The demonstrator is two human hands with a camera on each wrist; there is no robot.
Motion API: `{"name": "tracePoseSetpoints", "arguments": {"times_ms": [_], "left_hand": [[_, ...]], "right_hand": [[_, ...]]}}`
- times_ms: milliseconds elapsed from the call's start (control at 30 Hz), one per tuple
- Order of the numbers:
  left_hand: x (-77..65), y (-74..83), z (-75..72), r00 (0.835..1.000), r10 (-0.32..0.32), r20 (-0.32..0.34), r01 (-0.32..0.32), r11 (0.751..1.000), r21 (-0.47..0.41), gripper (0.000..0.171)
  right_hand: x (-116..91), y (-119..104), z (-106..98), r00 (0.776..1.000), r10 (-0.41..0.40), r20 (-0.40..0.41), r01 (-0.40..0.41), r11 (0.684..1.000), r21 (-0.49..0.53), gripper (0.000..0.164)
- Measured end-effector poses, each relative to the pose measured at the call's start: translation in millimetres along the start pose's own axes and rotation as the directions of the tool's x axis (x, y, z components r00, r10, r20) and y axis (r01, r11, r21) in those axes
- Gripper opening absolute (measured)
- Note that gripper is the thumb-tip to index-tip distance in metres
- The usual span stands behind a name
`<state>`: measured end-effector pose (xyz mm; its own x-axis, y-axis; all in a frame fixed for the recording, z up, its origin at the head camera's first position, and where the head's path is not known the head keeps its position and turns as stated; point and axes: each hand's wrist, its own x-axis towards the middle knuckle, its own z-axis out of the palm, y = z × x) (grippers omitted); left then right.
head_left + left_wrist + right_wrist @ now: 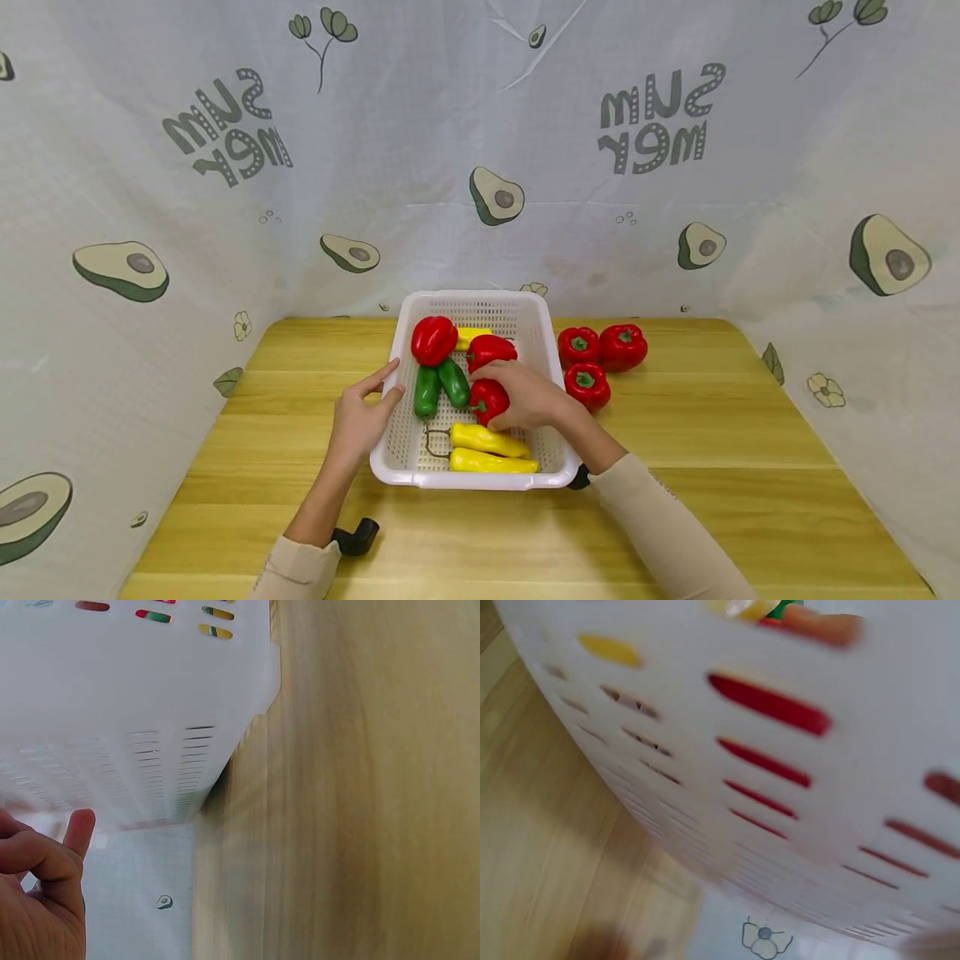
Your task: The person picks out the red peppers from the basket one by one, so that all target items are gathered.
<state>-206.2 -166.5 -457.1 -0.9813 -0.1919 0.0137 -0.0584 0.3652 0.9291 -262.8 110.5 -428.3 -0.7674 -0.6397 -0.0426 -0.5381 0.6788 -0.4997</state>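
A white plastic basket point(381, 446) with slotted walls stands on the wooden table. My left hand point(362, 421) holds its left rim, thumb and index finger at the edge; other fingers show curled by the outer wall in the left wrist view. Inside the basket, my right hand point(525, 393) grips a red bell pepper point(487, 402), fingers over its top and side. Another red bell pepper point(491, 348) lies just behind that hand. Further left are a third red bell pepper point(434, 340) and two green peppers point(427, 393). Two long yellow peppers point(491, 461) lie at the front.
Right of the basket, three red bell peppers point(588, 387) stand on the table point(697, 467). Part of another yellow pepper point(471, 336) shows at the back of the basket. A white printed cloth point(420, 167) hangs behind and along both sides.
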Motion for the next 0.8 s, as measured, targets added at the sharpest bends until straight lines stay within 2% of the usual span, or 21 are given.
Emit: {"name": "tracePoseSetpoints", "arguments": {"times_ms": [333,533,800], "left_hand": [[-1.3,-0.1,0.3,1.000,0.001,0.006,-0.001,1.000,0.004,0.045],[-3.6,0.5,-1.4,1.000,-0.002,0.007,0.002,1.000,0.006,0.045],[-3.4,1.1,0.1,1.000,0.007,0.011,-0.007,1.000,-0.003,0.045]], "right_hand": [[-3.2,-0.9,-4.1,0.996,0.006,-0.086,0.009,0.985,0.171,0.073],[-4.0,-1.0,-4.2,0.986,0.054,-0.159,-0.003,0.954,0.301,0.073],[-15.1,0.6,-11.6,0.958,0.096,-0.270,0.035,0.897,0.440,0.070]]}}
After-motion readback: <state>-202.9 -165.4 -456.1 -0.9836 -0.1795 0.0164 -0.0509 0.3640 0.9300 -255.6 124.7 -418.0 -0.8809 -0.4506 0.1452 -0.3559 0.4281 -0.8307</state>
